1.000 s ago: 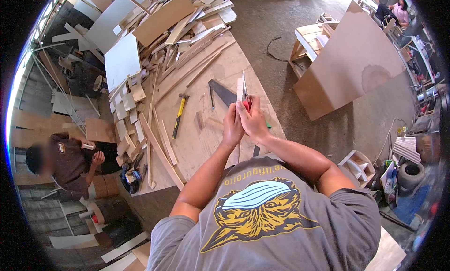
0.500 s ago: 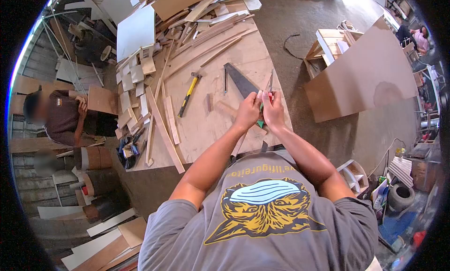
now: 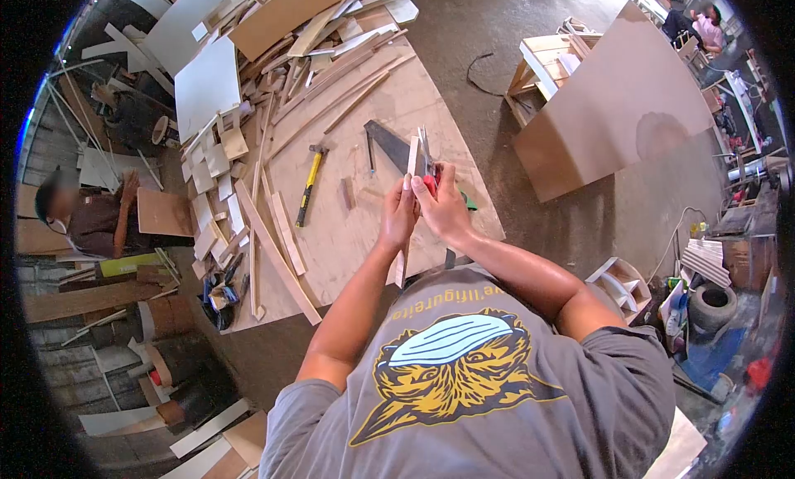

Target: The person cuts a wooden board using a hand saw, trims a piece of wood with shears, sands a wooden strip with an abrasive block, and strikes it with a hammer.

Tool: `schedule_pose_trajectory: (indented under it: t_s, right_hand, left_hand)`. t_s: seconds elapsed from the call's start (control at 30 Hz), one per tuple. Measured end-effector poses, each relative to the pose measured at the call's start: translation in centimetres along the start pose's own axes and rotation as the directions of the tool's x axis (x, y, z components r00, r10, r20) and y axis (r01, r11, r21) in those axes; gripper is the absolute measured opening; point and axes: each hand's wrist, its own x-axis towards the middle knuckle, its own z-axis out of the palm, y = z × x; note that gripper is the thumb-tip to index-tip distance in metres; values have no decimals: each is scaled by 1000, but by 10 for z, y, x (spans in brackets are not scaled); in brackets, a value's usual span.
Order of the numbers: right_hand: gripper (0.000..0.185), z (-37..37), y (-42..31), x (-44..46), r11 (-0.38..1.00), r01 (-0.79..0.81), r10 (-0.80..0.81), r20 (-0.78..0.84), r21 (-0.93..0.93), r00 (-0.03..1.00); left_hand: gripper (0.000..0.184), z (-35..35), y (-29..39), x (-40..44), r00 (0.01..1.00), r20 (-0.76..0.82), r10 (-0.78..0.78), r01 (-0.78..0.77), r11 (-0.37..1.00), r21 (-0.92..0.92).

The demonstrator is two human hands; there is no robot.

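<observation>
A narrow wooden strip (image 3: 413, 158) stands lengthwise in front of my body, pinched in my left hand (image 3: 399, 216). Close against it, my right hand (image 3: 445, 210) is closed round a red-handled tool (image 3: 430, 181). Its two slim metal jaws (image 3: 425, 144) point away from me beside the strip; I cannot tell whether they are pliers or scissors. Below the hands on the worktable lies a handsaw (image 3: 387, 141) with a dark blade, partly hidden; its green handle (image 3: 470, 202) shows at the right. A yellow-and-black hammer (image 3: 310, 185) rests to the left.
Scrap wood (image 3: 290, 73) is heaped over the far left of the worktable (image 3: 348, 259). Long strips (image 3: 277, 251) lie along its left side. A large brown board (image 3: 617, 106) leans to the right. One person (image 3: 95, 218) works at the left; another (image 3: 704, 28) sits far right.
My left hand now holds up the wooden strip beside the red-handled tool. Both hands have shifted left in view, and the camera view has turned slightly. The person at the left has moved an arm.
</observation>
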Motion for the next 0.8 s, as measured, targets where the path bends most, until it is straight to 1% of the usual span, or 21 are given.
schedule_pose_trajectory:
  t_s: [0.03, 0.13, 0.23, 0.33, 0.43, 0.53, 0.63, 0.73, 0.8]
  right_hand:
    - [70, -1, -4, -2, 1000, 0, 0, 9, 14, 1000]
    - [71, 0, -11, -7, 996, -20, 22, 17, -81, 1000]
    - [70, 5, -11, -10, 989, -1, -1, -19, -151, 1000]
    - [68, 5, -17, -14, 986, -30, 30, -2, -166, 1000]
    - [67, 10, -17, -15, 978, -31, 25, -31, -206, 999]
    - [65, 7, -22, -17, 978, -97, 102, 20, -185, 995]
    - [59, 17, -8, -20, 988, -64, 62, -20, -139, 998]
    - [59, 22, 0, -25, 993, -12, 8, -36, -114, 999]
    - [59, 29, 4, -29, 996, 31, -33, -23, -78, 999]
  left_hand:
    - [40, 1, 5, -3, 1000, 2, -4, 4, 1000, 14]
    - [40, 4, 3, -6, 999, -2, 46, -46, 999, -20]
    - [40, -2, 5, -12, 1000, 2, 25, -25, 998, 54]
    - [41, -6, -2, -12, 997, -4, 78, -78, 993, 91]
    - [40, -4, 3, -16, 997, -4, 83, -83, 992, 91]
    - [37, -4, -7, -14, 994, -18, 106, -105, 992, 71]
    - [35, -8, -11, -17, 996, -26, 88, -87, 995, 49]
    - [33, -19, -14, -21, 998, 11, 62, -63, 998, 12]
    - [33, -23, -20, -23, 997, -45, 68, -69, 997, -24]
